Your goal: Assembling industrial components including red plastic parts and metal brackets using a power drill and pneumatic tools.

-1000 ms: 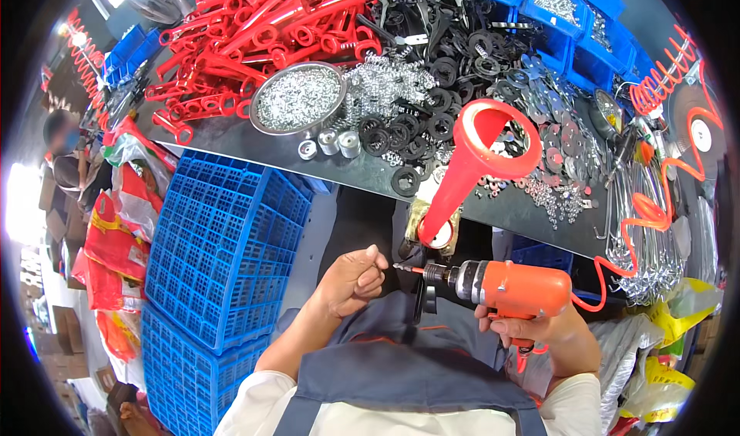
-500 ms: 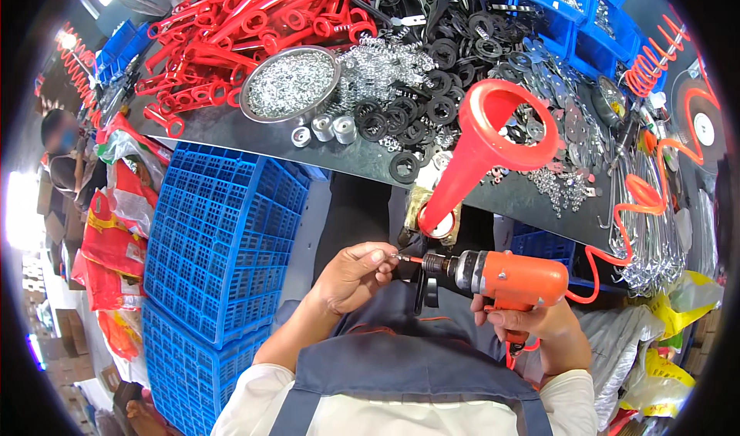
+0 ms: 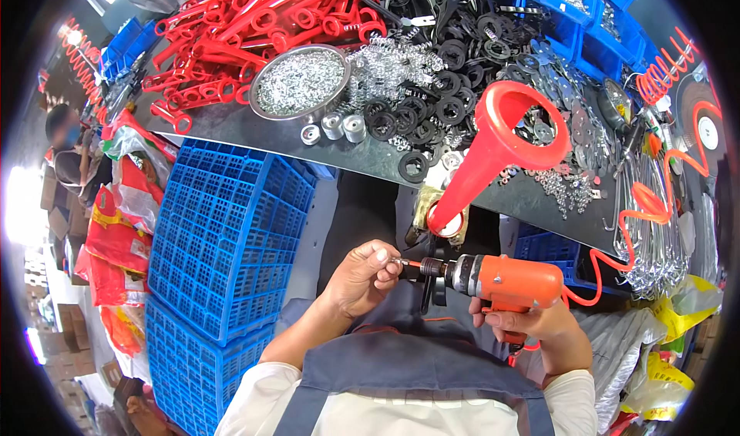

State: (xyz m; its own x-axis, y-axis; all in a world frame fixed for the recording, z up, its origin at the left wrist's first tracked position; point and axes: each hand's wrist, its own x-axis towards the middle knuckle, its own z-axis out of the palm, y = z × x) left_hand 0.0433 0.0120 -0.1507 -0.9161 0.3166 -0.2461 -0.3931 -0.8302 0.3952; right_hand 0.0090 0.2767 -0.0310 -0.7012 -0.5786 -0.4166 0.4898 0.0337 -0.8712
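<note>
A small metal screw [image 3: 398,262] is pinched between the thumb and forefinger of the left hand [image 3: 361,277], the remaining fingers being curled loosely inward; the screw is held against the tip of the bit that juts from the chuck of an orange power drill [image 3: 505,282]. The drill's grip is wrapped by the closed fingers of the right hand [image 3: 532,325], and the tool is kept level, pointing toward the person's left, just above the lap and a grey apron [image 3: 408,370]. A black part [image 3: 432,290] is seen hanging at the chuck, though its shape cannot be made out. An orange coiled hose [image 3: 640,220] is led away from the drill's rear toward the right. Directly above the drill, a red funnel [image 3: 501,147] is set tilted, its narrow end held in a clamp at the edge of the grey workbench [image 3: 254,132]. On the bench, a round metal bowl of small silver parts [image 3: 301,82] is placed beside a heap of red plastic handles [image 3: 239,28], with black rings [image 3: 439,89] spread to its right. Stacked blue crates [image 3: 223,236] are stood to the person's left, below the bench edge.
</note>
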